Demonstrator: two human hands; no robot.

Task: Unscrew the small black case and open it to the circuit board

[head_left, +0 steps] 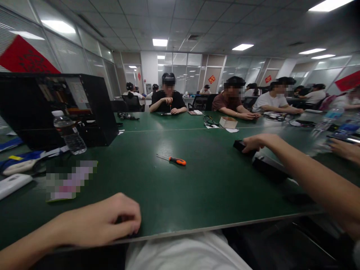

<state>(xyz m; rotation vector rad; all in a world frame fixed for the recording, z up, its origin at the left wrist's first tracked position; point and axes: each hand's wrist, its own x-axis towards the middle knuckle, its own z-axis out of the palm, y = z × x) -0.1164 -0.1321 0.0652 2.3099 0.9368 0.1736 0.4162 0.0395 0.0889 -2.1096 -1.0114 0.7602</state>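
Note:
My left hand [118, 217] rests on the green table by its front edge, fingers curled in toward the thumb. Nothing shows in it. At the right, my right hand [257, 142] reaches forward and grips a black box-shaped object [239, 145], whose exact kind I cannot make out. Just under that forearm lies a larger black object with a pale top [270, 167], partly covered by the arm. A screwdriver [177, 161] with an orange and black handle lies in the middle of the table, its shaft pointing left, apart from both hands.
An open black computer case [109, 112] stands at the left, with a water bottle [71, 135] before it. A blurred-out flat packet [73, 182] and a white device [14, 185] lie nearer. Farther back are a small box [228, 122], cables and several seated people.

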